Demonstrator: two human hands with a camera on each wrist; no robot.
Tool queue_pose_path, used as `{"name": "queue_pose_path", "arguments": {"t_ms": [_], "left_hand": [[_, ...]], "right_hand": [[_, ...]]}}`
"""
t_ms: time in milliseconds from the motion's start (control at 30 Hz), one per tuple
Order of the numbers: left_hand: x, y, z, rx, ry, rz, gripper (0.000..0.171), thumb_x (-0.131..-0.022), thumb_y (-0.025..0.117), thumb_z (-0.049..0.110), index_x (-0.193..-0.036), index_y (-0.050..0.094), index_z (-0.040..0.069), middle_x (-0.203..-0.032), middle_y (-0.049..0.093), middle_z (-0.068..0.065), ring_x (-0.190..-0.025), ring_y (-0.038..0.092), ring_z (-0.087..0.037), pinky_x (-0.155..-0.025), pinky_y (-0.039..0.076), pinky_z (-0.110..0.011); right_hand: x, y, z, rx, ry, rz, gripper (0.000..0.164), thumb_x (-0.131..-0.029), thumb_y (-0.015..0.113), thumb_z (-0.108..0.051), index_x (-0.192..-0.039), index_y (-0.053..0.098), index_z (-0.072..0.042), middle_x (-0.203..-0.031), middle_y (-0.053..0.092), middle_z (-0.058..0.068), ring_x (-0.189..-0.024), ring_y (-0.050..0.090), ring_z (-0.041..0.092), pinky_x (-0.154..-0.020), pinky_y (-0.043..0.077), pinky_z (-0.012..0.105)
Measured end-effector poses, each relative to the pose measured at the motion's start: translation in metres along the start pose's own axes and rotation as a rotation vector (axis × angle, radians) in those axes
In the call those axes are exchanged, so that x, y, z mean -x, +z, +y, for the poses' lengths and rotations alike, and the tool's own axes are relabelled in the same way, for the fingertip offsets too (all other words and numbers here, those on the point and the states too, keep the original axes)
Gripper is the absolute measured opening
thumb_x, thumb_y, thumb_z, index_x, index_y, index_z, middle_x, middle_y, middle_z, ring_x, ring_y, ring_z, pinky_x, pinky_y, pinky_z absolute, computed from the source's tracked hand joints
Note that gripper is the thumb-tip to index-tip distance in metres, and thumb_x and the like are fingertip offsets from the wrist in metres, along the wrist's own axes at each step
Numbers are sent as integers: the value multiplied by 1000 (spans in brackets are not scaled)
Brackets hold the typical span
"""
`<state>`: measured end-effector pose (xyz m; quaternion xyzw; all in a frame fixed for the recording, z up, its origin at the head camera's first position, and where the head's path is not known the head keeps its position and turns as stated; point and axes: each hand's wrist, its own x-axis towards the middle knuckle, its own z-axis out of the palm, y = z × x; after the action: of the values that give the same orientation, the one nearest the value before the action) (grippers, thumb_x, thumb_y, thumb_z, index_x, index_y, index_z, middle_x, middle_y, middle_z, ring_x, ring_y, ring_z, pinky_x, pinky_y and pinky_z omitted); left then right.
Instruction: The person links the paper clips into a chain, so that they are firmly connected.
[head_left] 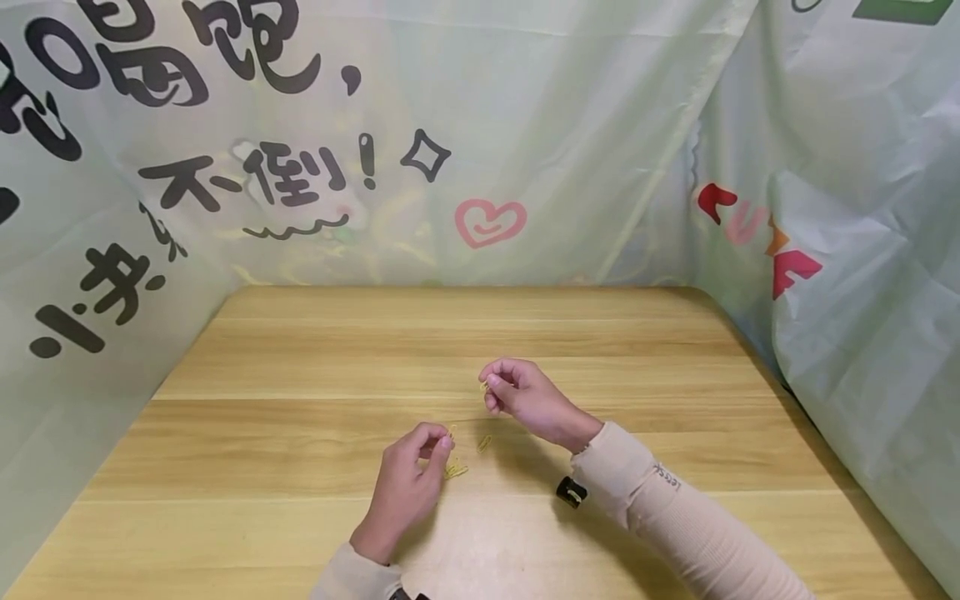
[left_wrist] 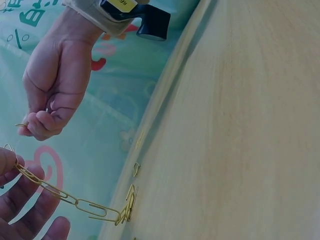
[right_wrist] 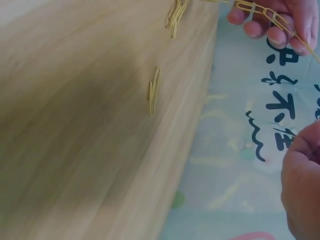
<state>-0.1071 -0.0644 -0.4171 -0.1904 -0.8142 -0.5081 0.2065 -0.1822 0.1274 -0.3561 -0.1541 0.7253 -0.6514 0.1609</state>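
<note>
My left hand [head_left: 412, 471] pinches one end of a chain of linked gold paper clips [left_wrist: 65, 196] between thumb and fingertip. The chain droops from the fingers, and its lower end reaches a small cluster of paper clips [left_wrist: 128, 206] on the table. Farther right and higher, my right hand [head_left: 532, 400] pinches a single paper clip [left_wrist: 21, 125], mostly covered by the fingertips. The two hands are apart. On the wood between them lies one loose paper clip [head_left: 484, 443], not touching either hand.
A wooden table [head_left: 300, 350] lies under both hands. Pale printed cloth [head_left: 585, 150] hangs around its back and sides. A black device [head_left: 572, 492] sits at the right wrist, by the cuff of a beige sleeve [head_left: 615, 467].
</note>
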Motion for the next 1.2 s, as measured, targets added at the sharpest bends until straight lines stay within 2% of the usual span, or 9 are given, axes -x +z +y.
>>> {"name": "queue_pose_path", "arguments": {"t_ms": [200, 367, 500, 633, 733, 933, 1033, 1100, 1200], "left_hand": [[0, 0, 0, 3, -1, 2, 6, -94, 59, 1, -91, 64, 2, -83, 66, 2, -75, 62, -13, -69, 55, -29], [0, 1, -1, -2, -1, 3, 6, -94, 59, 1, -91, 64, 1, -82, 66, 1, -74, 62, -13, -68, 54, -28], [1, 1, -1, -4, 3, -1, 5, -93, 59, 1, -91, 64, 1, -82, 66, -1, -74, 62, -13, -67, 55, -28], [1, 1, -2, 0, 9, -2, 6, -93, 59, 0, -92, 64, 1, -82, 67, -2, -74, 63, -13, -68, 55, -28], [1, 1, -2, 3, 18, -3, 6, -93, 59, 0, -92, 64, 1, -83, 67, -3, -75, 63, -13, -68, 55, -28], [1, 2, -3, 3, 32, -7, 6, -93, 58, 0, -92, 64, 0, -83, 68, -6, -76, 63, -13, -68, 54, -27], [0, 2, -3, 0, 33, -7, 6, -93, 58, 0, -91, 64, 0, -83, 67, -5, -76, 62, -13, -68, 54, -27], [0, 2, -3, 5, 33, -5, 6, -92, 59, -1, -91, 64, 0, -83, 67, -5, -76, 63, -13, -67, 54, -28], [0, 1, -2, 8, 30, -6, 5, -92, 59, 0, -91, 64, 0, -83, 67, -5, -76, 63, -14, -67, 55, -28]], "right_hand": [[1, 0, 0, -1, -28, -11, 15, -103, 41, -3, -104, 51, 9, -79, 57, 8, -69, 56, 13, -68, 53, 27], [1, 0, 0, 16, -30, -19, 16, -98, 49, 4, -106, 53, 17, -88, 63, 18, -77, 63, 15, -78, 56, 31], [1, -1, 1, 28, -36, -27, 12, -95, 53, 7, -104, 55, 14, -92, 63, 21, -82, 66, 20, -83, 56, 35], [1, -2, 2, 37, -53, -43, 9, -92, 57, 9, -100, 54, 9, -84, 65, 13, -83, 67, 29, -84, 54, 46], [1, -1, 3, 72, -80, -56, 7, -90, 60, 9, -96, 56, 9, -83, 65, 14, -83, 67, 35, -83, 53, 51], [2, 2, 3, 149, -106, -66, 10, -89, 64, 8, -96, 57, 6, -85, 67, 20, -86, 63, 48, -79, 55, 46], [3, 4, 2, 176, -113, -73, 8, -88, 66, 6, -91, 59, 4, -81, 67, 14, -84, 64, 46, -79, 55, 48], [3, 5, 1, 182, -122, -86, 9, -88, 66, 5, -92, 59, 4, -81, 68, 14, -82, 66, 40, -79, 55, 47], [3, 6, 1, 171, -135, -101, 13, -87, 66, 7, -95, 55, 5, -84, 68, 21, -80, 68, 30, -78, 56, 37]]}}
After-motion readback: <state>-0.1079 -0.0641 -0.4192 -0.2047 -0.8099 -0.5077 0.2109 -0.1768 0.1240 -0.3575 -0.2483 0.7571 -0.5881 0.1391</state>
